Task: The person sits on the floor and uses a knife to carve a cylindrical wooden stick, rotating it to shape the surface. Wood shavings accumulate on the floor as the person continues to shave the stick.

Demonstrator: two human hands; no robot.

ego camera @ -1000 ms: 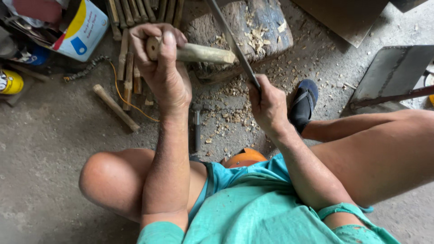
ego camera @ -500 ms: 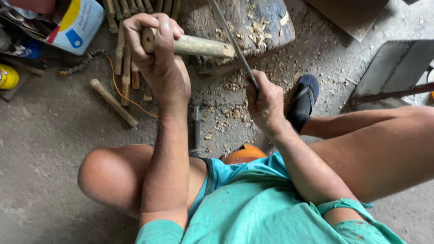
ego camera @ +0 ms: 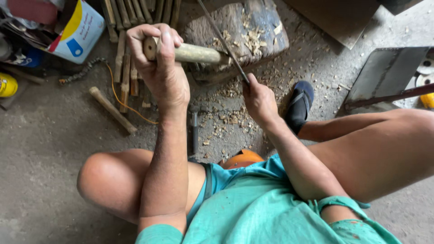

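My left fingers (ego camera: 168, 43) are wrapped tight round the near end of a pale wooden rod (ego camera: 194, 53), thumb over the butt so it can't slip, its far end braced on the chopping block (ego camera: 253, 31) that takes the force. My right hand (ego camera: 258, 100) is clenched on the handle of a long thin blade (ego camera: 221, 38), laid slantwise across the rod where it meets the block. Around them, wood chips (ego camera: 226, 119) litter the concrete floor (ego camera: 49, 149), a loose stick (ego camera: 112, 110) lies by my left knee, and a dark sandal (ego camera: 300, 105) sits just beside my right wrist.
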